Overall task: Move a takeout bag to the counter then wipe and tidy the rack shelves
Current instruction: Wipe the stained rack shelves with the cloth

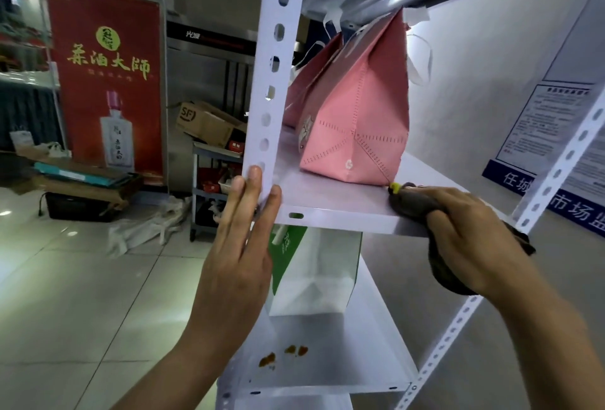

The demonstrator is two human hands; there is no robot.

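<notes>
A white metal rack stands in front of me. On its middle shelf [327, 210] a pink takeout bag [357, 121] stands upright, with a second pink bag [307, 82] behind it. My right hand [471, 232] grips a dark brown cloth [415, 203] and presses it on the shelf's front right part, just beside the pink bag's corner. My left hand [242, 246] lies flat with straight fingers against the rack's front left post [271, 82]. A green and white bag [311, 272] stands on the lower shelf [327, 377], which bears brown stains [283, 355] near its front.
The front right post [540, 193] slants up beside my right wrist. Left of the rack are a tiled floor, a red banner [104, 75], a cardboard box [206, 124] on a small cart [212, 193], and white bags [147, 226] on the floor. Blue wall notices [569, 147] hang on the right.
</notes>
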